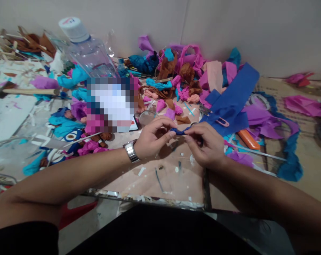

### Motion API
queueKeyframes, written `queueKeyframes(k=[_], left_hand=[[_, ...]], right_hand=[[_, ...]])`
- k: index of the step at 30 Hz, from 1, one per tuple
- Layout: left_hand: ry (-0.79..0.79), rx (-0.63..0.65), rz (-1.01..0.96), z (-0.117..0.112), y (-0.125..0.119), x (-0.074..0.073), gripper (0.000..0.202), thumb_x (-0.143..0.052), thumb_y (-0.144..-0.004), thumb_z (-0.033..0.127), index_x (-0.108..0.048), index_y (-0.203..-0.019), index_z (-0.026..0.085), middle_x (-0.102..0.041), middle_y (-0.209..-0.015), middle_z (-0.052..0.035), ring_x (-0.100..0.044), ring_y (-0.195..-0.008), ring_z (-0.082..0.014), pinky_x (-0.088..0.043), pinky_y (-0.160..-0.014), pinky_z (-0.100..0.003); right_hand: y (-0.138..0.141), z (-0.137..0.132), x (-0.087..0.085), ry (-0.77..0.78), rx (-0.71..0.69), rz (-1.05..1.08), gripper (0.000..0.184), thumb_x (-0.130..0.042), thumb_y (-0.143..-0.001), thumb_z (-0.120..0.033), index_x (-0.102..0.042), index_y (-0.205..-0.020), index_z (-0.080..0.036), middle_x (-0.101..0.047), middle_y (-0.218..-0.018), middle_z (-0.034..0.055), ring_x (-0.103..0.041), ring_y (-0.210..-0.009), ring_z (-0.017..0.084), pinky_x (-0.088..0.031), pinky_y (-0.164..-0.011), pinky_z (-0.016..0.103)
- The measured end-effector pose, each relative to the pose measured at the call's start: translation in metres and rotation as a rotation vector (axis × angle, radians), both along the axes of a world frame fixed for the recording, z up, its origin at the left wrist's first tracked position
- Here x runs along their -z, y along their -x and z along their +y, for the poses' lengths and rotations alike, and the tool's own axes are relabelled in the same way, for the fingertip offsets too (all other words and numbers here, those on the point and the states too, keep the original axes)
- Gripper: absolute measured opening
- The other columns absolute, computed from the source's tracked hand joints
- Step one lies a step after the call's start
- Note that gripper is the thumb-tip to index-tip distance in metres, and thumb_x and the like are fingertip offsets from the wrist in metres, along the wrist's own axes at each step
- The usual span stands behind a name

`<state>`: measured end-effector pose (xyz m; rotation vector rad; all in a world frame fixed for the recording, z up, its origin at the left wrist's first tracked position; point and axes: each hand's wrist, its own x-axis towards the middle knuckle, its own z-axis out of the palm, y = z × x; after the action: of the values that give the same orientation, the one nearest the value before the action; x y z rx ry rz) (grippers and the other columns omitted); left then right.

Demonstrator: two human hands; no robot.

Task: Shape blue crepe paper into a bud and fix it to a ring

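Note:
My left hand (156, 138), with a metal watch (132, 151) on its wrist, pinches one end of a small twisted strip of dark blue crepe paper (180, 132). The thumb and fingers of my right hand (206, 144) grip its other end, so the strip spans the gap between both hands just above the table. Close behind my right hand lie larger sheets of blue paper (233, 94). On them rests a small tool with a pink looped handle (222, 121), its metal end partly hidden by paper.
A clear plastic bottle (93, 55) with a white cap stands behind a partly blurred phone (134, 124). Pink, purple, brown and turquoise crepe scraps (187, 67) heap along the wall. An orange cutter (248, 140) lies at right. A wooden-handled tool (31, 91) is at far left.

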<state>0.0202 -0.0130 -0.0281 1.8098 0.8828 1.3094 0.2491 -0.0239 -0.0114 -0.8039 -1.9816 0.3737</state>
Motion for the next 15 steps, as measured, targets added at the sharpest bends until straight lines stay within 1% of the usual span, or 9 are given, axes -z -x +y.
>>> queueKeyframes(k=[3, 5, 6, 8, 10, 13, 15], left_hand=[[0.031, 0.022, 0.019, -0.0006, 0.0004, -0.0004, 0.022, -0.074, -0.098, 0.038, -0.075, -0.111, 0.020, -0.076, -0.108, -0.0091, -0.070, -0.100, -0.0195, -0.056, -0.089, -0.034], [0.035, 0.029, 0.032, -0.0015, 0.0000, -0.0008, 0.022, -0.075, -0.098, 0.038, -0.076, -0.111, 0.020, -0.076, -0.108, -0.0090, -0.070, -0.099, -0.0194, -0.056, -0.089, -0.034], [0.031, 0.033, 0.038, -0.0019, -0.0004, -0.0010, 0.022, -0.075, -0.098, 0.038, -0.076, -0.111, 0.020, -0.077, -0.108, -0.0088, -0.071, -0.100, -0.0193, -0.056, -0.090, -0.034], [0.031, 0.041, 0.038, -0.0028, -0.0012, -0.0016, 0.022, -0.076, -0.097, 0.038, -0.076, -0.110, 0.020, -0.077, -0.107, -0.0085, -0.071, -0.099, -0.0190, -0.056, -0.090, -0.033], [0.059, 0.051, 0.018, -0.0037, -0.0021, -0.0018, 0.023, -0.076, -0.097, 0.039, -0.076, -0.110, 0.019, -0.078, -0.107, -0.0086, -0.072, -0.097, -0.0185, -0.057, -0.087, -0.031], [0.143, 0.078, -0.035, -0.0053, -0.0034, -0.0013, 0.026, -0.077, -0.097, 0.041, -0.076, -0.111, 0.019, -0.079, -0.105, -0.0082, -0.074, -0.092, -0.0171, -0.059, -0.082, -0.029], [0.185, 0.097, -0.066, -0.0063, -0.0043, -0.0006, 0.027, -0.078, -0.096, 0.041, -0.075, -0.110, 0.018, -0.079, -0.103, -0.0075, -0.074, -0.089, -0.0160, -0.059, -0.079, -0.027]], right_hand=[[-0.0012, 0.0033, 0.0001, -0.163, 0.029, -0.048, 0.021, -0.073, -0.095, -0.016, -0.070, -0.114, -0.025, -0.074, -0.101, 0.0065, -0.071, -0.091, 0.022, -0.055, -0.075, 0.037], [-0.0017, 0.0026, -0.0016, -0.264, 0.068, -0.119, 0.022, -0.076, -0.093, -0.018, -0.071, -0.113, -0.026, -0.075, -0.103, 0.0057, -0.070, -0.093, 0.023, -0.054, -0.083, 0.041], [-0.0017, 0.0019, -0.0026, -0.281, 0.089, -0.162, 0.022, -0.077, -0.093, -0.021, -0.071, -0.114, -0.027, -0.077, -0.105, 0.0053, -0.070, -0.097, 0.024, -0.052, -0.089, 0.044], [-0.0012, 0.0006, -0.0041, -0.243, 0.127, -0.239, 0.022, -0.077, -0.095, -0.028, -0.071, -0.117, -0.027, -0.080, -0.110, 0.0045, -0.069, -0.107, 0.028, -0.046, -0.097, 0.050], [-0.0002, 0.0003, -0.0048, -0.171, 0.152, -0.287, 0.021, -0.074, -0.098, -0.035, -0.072, -0.117, -0.027, -0.082, -0.111, 0.0037, -0.068, -0.114, 0.031, -0.040, -0.101, 0.053], [0.0014, 0.0015, -0.0047, -0.116, 0.156, -0.295, 0.011, -0.071, -0.101, -0.036, -0.073, -0.103, -0.026, -0.083, -0.097, 0.0011, -0.070, -0.109, 0.029, -0.034, -0.101, 0.052], [0.0022, 0.0026, -0.0044, -0.098, 0.143, -0.281, 0.011, -0.071, -0.100, -0.035, -0.072, -0.096, -0.025, -0.082, -0.091, 0.0000, -0.071, -0.103, 0.027, -0.034, -0.099, 0.050]])
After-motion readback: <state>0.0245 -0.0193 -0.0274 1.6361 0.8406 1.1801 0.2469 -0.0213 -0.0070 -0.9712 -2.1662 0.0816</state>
